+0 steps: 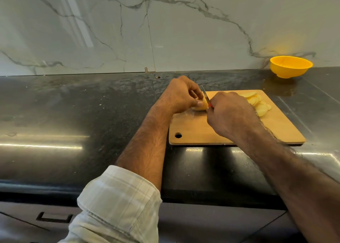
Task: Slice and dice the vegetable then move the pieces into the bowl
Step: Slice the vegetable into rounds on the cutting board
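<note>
A peeled yellow potato piece (pixel 201 107) lies at the far left corner of the wooden cutting board (pixel 198 128). My left hand (pixel 181 94) curls over it and holds it down. My right hand (pixel 230 112) grips a knife with a red handle; its blade (pixel 205 95) stands against the cut face of the potato. Several thin round potato slices (pixel 257 103) lie on the board's far right part, partly hidden behind my right hand. A yellow bowl (pixel 290 66) stands on the counter at the far right, by the wall.
The board lies on a dark polished stone counter (pixel 82 114) with a marble wall (pixel 165 27) behind. Below the counter's front edge are dark drawers with a handle (pixel 54 218).
</note>
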`<state>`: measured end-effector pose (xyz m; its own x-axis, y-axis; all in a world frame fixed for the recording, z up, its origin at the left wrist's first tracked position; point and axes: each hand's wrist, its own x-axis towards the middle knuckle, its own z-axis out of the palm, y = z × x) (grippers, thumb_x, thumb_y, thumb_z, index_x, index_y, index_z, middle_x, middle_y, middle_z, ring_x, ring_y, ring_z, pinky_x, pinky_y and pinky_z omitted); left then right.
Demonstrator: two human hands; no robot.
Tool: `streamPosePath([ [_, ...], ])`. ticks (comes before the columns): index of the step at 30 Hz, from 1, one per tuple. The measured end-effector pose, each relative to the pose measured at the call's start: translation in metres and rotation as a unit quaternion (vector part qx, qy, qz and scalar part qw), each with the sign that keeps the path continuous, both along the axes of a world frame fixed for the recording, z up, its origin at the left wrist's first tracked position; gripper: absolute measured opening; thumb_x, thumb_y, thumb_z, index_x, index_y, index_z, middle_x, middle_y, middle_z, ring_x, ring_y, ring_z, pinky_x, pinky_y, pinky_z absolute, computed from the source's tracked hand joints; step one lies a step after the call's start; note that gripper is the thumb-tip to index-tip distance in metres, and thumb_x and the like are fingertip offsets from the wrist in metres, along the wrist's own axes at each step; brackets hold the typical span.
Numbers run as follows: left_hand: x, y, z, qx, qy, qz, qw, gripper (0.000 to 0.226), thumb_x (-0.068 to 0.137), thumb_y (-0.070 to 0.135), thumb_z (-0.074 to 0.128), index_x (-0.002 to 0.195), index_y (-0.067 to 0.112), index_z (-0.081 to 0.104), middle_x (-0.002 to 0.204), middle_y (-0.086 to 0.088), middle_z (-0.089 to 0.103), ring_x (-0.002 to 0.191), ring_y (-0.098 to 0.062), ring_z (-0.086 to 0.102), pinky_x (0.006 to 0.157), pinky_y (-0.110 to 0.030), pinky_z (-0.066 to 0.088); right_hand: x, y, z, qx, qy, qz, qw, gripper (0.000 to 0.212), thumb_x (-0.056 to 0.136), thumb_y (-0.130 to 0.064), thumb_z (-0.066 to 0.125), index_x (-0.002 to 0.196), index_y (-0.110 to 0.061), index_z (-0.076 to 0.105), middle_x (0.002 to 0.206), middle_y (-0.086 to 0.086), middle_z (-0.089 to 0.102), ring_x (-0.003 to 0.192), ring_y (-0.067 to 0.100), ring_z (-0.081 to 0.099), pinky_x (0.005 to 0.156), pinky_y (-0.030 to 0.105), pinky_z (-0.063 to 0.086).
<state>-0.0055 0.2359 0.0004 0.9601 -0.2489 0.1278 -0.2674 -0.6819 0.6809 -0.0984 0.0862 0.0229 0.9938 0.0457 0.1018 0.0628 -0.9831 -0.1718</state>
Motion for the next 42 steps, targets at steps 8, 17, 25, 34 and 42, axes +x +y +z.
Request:
streamPosePath([
  [8,0.000,-0.001,0.000,0.002,-0.005,0.002,1.000,0.016,0.082,0.014,0.090,0.090,0.026,0.082,0.096,0.008,0.076,0.095,-0.006,0.071,0.082,-0.027,0.064,0.023,0.007,0.009,0.049,0.000,-0.010,0.999,0.018,0.097,-0.034,0.069,0.100,-0.017,0.068,0.083,0.001,0.062,0.076,0.018,0.059,0.070,0.037,0.055],
  [17,0.004,-0.002,-0.001,0.016,-0.011,0.007,1.000,0.016,0.084,0.016,0.088,0.096,0.024,0.082,0.100,0.008,0.076,0.097,-0.004,0.069,0.070,-0.010,0.045,0.003,0.003,-0.010,-0.005,0.004,-0.011,1.000,0.019,0.097,-0.028,0.069,0.107,-0.022,0.053,0.083,-0.002,0.047,0.089,0.020,0.054,0.071,0.037,0.048],
  [25,0.005,0.000,-0.002,0.007,-0.008,0.010,1.000,0.015,0.085,0.019,0.088,0.099,0.023,0.082,0.100,0.007,0.076,0.098,-0.005,0.070,0.077,-0.018,0.054,0.007,0.005,-0.011,-0.022,0.067,-0.012,0.997,0.031,0.098,-0.027,0.068,0.125,-0.016,0.059,0.100,0.004,0.055,0.093,0.023,0.056,0.081,0.038,0.056],
  [34,0.000,0.003,0.000,0.009,0.017,-0.009,1.000,0.022,0.084,0.016,0.089,0.100,0.027,0.081,0.105,0.005,0.074,0.102,-0.010,0.070,0.087,-0.038,0.065,0.005,-0.018,-0.007,0.004,-0.026,-0.020,0.999,0.016,0.099,-0.029,0.064,0.111,-0.018,0.066,0.094,0.001,0.062,0.087,0.020,0.061,0.075,0.040,0.061],
  [42,-0.001,0.004,0.000,-0.002,0.020,0.000,1.000,0.022,0.081,0.016,0.091,0.099,0.023,0.082,0.102,0.001,0.075,0.099,-0.015,0.072,0.086,-0.040,0.066,0.004,-0.010,-0.020,0.015,-0.077,0.010,0.997,0.021,0.102,-0.031,0.061,0.115,-0.017,0.068,0.103,0.005,0.067,0.090,0.021,0.060,0.067,0.034,0.049],
])
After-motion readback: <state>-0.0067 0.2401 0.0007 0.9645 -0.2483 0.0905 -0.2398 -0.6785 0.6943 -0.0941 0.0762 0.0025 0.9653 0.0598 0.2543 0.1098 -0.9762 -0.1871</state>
